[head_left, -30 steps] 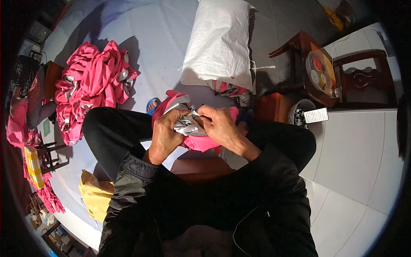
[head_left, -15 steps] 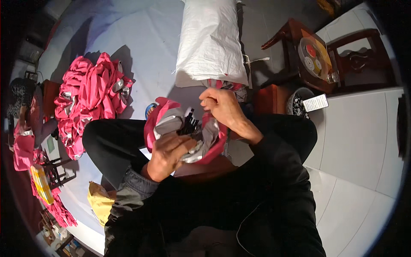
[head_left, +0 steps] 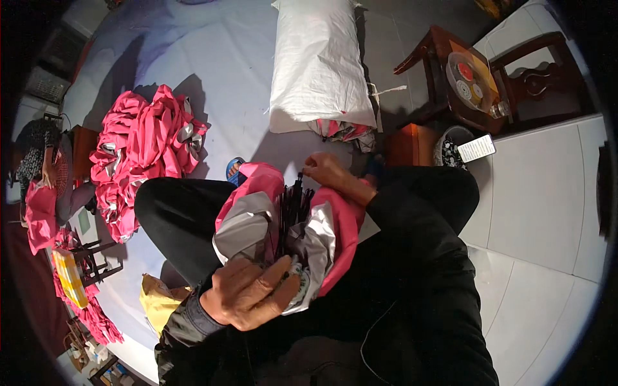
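A pink and silver umbrella (head_left: pixel 243 222) stands bunched over my lap, its cloth turned back around a cluster of thin black ribs (head_left: pixel 291 215). My left hand (head_left: pixel 252 293) is closed on the gathered silver and pink cloth at its near end. At the far end, my right hand (head_left: pixel 331 172) has its fingers pinched together close beside the tip of the black ribs. Whatever those fingertips hold, if anything, is too small to make out. Folded cloth hides part of the ribs.
A large pile of pink and silver cloth (head_left: pixel 145 138) lies on the left. Ahead is a white woven sack (head_left: pixel 318 64) with similar cloth at its mouth. A wooden chair (head_left: pixel 444 77) and a bin (head_left: pixel 450 145) stand right. Another person (head_left: pixel 45 151) handles pink cloth far left.
The umbrella has come nearer and its cloth spreads wider, showing more ribs. My left hand has moved down toward me; my right hand has lowered slightly to the rib tips.
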Motion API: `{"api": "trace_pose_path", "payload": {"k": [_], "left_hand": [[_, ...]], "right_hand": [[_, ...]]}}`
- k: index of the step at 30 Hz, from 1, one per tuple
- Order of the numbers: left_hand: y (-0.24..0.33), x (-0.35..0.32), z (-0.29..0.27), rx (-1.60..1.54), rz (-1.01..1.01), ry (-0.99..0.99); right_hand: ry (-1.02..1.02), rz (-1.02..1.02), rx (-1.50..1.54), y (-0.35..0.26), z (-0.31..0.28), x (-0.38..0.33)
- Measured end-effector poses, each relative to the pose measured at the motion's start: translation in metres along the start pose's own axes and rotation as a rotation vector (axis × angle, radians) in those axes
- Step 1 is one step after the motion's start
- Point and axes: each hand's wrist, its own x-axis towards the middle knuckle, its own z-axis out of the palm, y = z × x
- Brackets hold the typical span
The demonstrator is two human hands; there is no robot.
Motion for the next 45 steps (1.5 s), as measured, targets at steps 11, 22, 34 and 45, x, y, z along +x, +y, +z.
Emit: {"api": "trace_pose_path", "payload": {"k": [11, 22, 34, 45], "left_hand": [[0.019, 0.016, 0.001, -0.035, 0.087, 0.045], [0.020, 0.026, -0.001, 0.054, 0.060, 0.034], [-0.002, 0.019, 0.038, 0.074, -0.123, -0.166], [-0.070, -0.031, 0.094, 0.246, -0.237, -0.215]], "right_hand": [[-0.182, 0.219, 0.418, -0.016, 0.021, -0.014], [-0.181, 0.374, 0.531, -0.010, 0.030, -0.020], [0.135, -0.099, 0.586, -0.067, -0.029, -0.021], [0.592, -0.094, 0.913, -0.059, -0.052, -0.012]]}}
